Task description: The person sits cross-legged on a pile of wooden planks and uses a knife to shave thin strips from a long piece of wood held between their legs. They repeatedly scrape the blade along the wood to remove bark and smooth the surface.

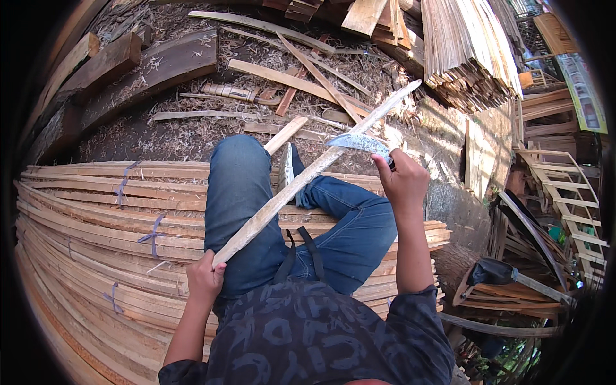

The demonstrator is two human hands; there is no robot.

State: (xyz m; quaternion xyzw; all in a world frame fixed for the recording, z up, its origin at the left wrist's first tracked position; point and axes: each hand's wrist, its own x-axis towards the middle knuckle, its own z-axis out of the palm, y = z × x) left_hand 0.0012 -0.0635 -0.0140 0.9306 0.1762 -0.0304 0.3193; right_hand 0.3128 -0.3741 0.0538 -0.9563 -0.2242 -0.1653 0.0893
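Note:
My left hand [204, 277] is closed around the near end of a long, pale wooden stick [276, 204]. The stick slants across my left thigh and away to the far right, its far end narrowing. In my right hand [407, 181] is a knife [360, 143] with a short, broad, speckled blade, gripped by the handle, which the fingers mostly hide. The blade lies across the stick beyond my knees, its tip pointing left. From this view I cannot tell how deep the edge bites.
I sit on bundled wooden strips [83, 221] tied with purple cord [152, 236]. Shavings and loose slats [282, 78] litter the ground ahead. Thick dark beams [160, 61] lie far left, a stack of thin boards [465, 48] far right, and a wooden ladder [571, 202] at right.

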